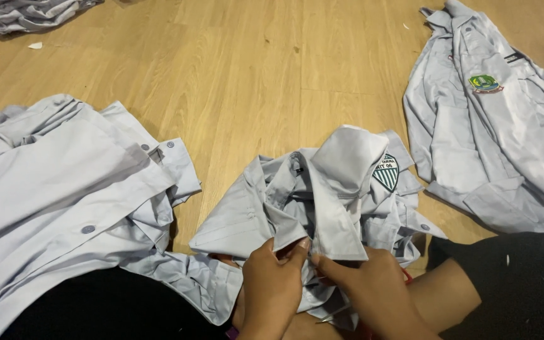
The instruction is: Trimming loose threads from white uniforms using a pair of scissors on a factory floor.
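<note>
— So, what does the person have in hand?

— A crumpled pale grey shirt point(322, 195), bunched on the wooden floor point(253, 69) just in front of the knees. Its collar stands up, and a green and white badge shows on one folded part. The left hand point(271, 286) pinches the collar edge between thumb and fingers; the right hand point(363, 286) is closed on the cloth right beside it, the two hands nearly touching.

— And around it?

— On the left lies a larger heap of grey shirts point(64, 189), with round buttons showing along a placket, partly draped over the person's dark-clad leg. To the right, another grey shirt point(492, 126) lies spread flat, with a coloured emblem on its chest. A further pile of grey cloth point(26, 12) sits at the top left corner.

— Any boxes or baskets?

— The garments lie straight on the pale planks.
</note>
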